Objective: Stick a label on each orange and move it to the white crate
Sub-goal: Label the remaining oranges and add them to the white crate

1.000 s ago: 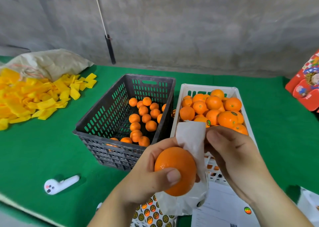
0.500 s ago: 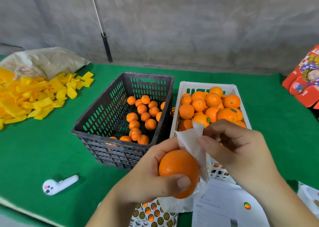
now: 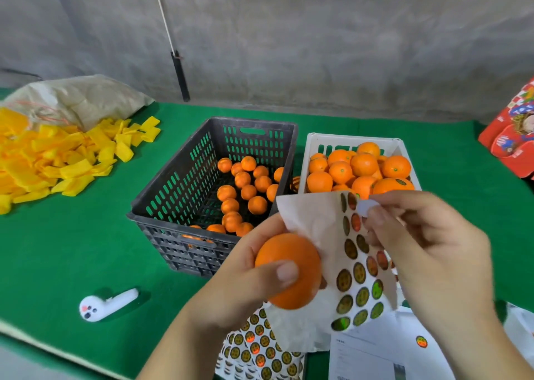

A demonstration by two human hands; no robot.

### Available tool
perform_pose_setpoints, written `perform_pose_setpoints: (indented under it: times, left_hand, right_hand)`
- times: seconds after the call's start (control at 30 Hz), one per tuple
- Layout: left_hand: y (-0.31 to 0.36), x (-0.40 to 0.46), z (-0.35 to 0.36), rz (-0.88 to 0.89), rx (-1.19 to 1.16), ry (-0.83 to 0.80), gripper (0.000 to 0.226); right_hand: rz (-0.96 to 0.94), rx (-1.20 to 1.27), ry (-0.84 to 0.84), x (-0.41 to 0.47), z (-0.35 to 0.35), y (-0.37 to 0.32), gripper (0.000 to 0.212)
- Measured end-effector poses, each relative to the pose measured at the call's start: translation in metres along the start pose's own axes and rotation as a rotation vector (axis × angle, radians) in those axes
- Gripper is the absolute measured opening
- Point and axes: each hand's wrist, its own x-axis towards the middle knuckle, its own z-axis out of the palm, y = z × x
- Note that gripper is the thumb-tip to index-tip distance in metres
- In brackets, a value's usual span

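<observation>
Gripped a smooth round orange (image 3: 289, 269) in left hand (image 3: 248, 281); pinched a label off the glossy sticker sheet (image 3: 346, 252) with right hand (image 3: 419, 243), above felt-green table (image 3: 86, 249), before slotted white crate (image 3: 404, 154), concrete wall (image 3: 318, 47).

No writing is legible: the round labels (image 3: 350, 248) and the printed paper sheet (image 3: 372, 356) are too blurred.

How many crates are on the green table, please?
2: the dark grey crate stands at centre, and the white crate stands right beside it, partly hidden behind the hands.
</observation>
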Motion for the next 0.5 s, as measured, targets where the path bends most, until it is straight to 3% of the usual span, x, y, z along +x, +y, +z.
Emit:
perform_pose_setpoints:
  times: [0.1,0.17,0.33,0.43,0.5]
  left_hand:
    - [-0.006,0.005,0.003,-0.014,0.056,0.118,0.071]
    - [-0.011,0.006,0.006,-0.018,0.042,0.145,0.069]
    - [-0.016,0.006,0.008,-0.045,-0.006,0.208,0.058]
    - [-0.021,0.008,0.009,-0.071,-0.077,0.252,0.073]
    - [-0.021,0.011,0.009,-0.115,-0.160,0.276,0.085]
  right_hand:
    - [-0.441,-0.275,-0.024,-0.013,0.009,-0.010,0.013]
    - [-0.584,-0.384,-0.157,-0.018,0.018,-0.008,0.014]
    - [-0.517,-0.443,-0.332,-0.014,0.021,0.006,0.025]
    - [-0.529,-0.466,-0.402,-0.014,0.017,0.011,0.026]
    - [-0.503,-0.454,-0.463,-0.017,0.016,0.011,0.039]
